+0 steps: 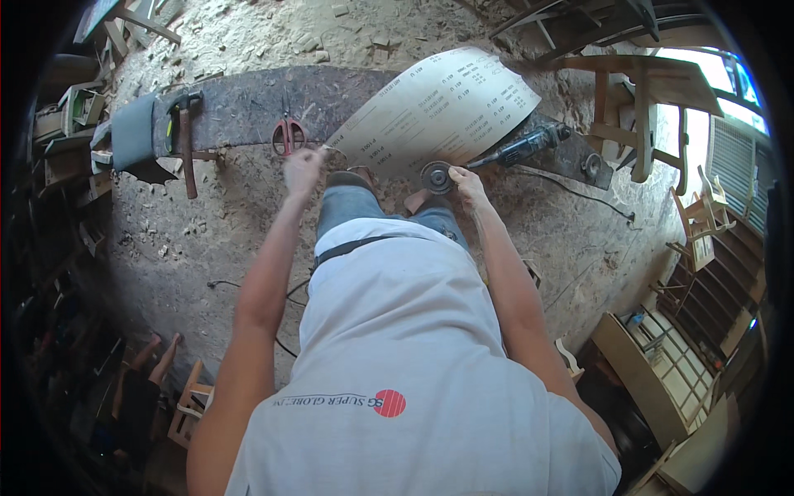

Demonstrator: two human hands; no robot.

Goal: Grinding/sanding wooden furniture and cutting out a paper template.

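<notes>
In my right hand [470, 188] is a round grinder disc [432, 183], dark with a pale ring round its centre, gripped at its right edge. A large curved sheet of sandpaper [438, 107], its pale printed back up, lies on a long dark board just beyond. My left hand [303, 172] is at the near left corner of that sheet, slightly blurred, with fingers curled together; what they hold, if anything, I cannot make out. Red-handled scissors [289, 137] lie on the board beside my left hand. An angle grinder [529, 145] rests to the right of the sheet.
A hammer [187, 145] and a grey cloth [135, 136] are at the board's left end. Another small disc [590, 166] lies at its right end. A cord [579, 194] crosses the dusty floor. Wooden chairs [641, 107] stand at right; a person's legs [157, 357] show lower left.
</notes>
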